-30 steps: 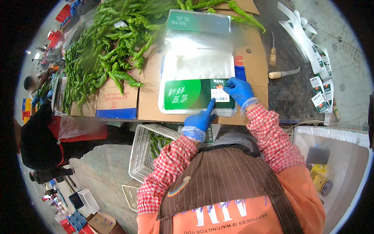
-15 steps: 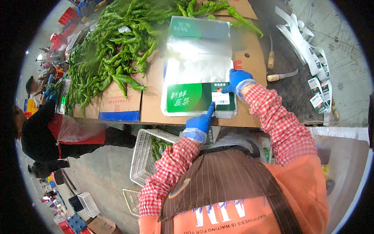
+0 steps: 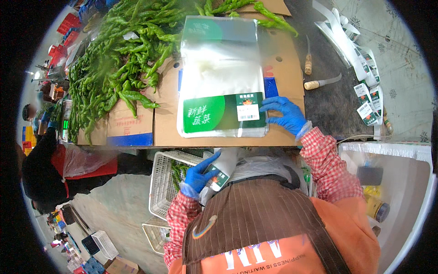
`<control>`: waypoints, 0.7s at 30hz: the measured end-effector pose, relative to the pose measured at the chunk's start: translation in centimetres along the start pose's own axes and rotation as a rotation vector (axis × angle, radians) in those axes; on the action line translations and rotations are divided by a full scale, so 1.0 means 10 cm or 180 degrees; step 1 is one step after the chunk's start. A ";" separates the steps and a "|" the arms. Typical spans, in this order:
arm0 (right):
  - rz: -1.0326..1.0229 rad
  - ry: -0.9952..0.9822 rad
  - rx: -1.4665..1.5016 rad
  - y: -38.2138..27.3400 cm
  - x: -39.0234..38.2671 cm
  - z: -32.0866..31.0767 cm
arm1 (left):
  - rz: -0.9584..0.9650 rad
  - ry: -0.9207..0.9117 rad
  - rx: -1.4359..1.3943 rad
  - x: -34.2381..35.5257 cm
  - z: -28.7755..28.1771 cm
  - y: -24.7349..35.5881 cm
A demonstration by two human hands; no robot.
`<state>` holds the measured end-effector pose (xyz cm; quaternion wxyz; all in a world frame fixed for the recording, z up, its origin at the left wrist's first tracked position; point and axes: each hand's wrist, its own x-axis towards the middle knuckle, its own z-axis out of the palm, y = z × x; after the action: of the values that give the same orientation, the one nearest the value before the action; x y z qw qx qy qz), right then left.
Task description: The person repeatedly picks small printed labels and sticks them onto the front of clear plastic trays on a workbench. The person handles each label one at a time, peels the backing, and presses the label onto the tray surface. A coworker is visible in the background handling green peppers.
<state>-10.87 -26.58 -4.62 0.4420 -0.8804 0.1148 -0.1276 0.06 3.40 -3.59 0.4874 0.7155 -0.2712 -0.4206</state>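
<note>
A stack of clear plastic bags (image 3: 219, 75) with green printed ends lies on flattened cardboard in front of me. A label (image 3: 247, 109) sits at the bags' near right corner. My right hand (image 3: 288, 115), in a blue glove, has its fingers stretched toward that corner, at the right edge of the stack. Below the table's near edge, my left hand (image 3: 197, 177), also gloved in blue, is closed on a strip of labels (image 3: 220, 179) with white backing and a dark green label. How far the strip runs is hidden.
Green peppers (image 3: 123, 59) are heaped at the table's far left. Two wooden-handled knives (image 3: 315, 85) lie at right, near a curling label strip (image 3: 367, 77). A white crate (image 3: 159, 182) stands below the table, beside a foam box (image 3: 388, 155). Another person (image 3: 45, 164) is at far left.
My left hand has drawn back from the top bag's label to below the table edge, now with a label strip. My right hand has opened and shifted slightly off the label.
</note>
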 end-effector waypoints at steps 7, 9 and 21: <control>-0.0099 -0.0715 -0.0017 0.10 0.19 0.06 | -0.0612 0.0211 -0.0784 -0.30 -0.15 0.03; 0.0007 -0.0858 0.0149 0.08 0.28 -0.01 | -0.0563 0.0406 -0.0824 -0.38 -0.18 0.03; 0.0027 0.0228 -0.0800 0.20 1.74 -0.52 | -0.0106 0.1913 -0.1586 -0.46 -0.34 0.32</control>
<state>3.61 -37.10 -1.08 0.3243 -0.9233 0.1494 -0.1417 0.79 7.46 1.45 0.6971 0.6708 0.0057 -0.2531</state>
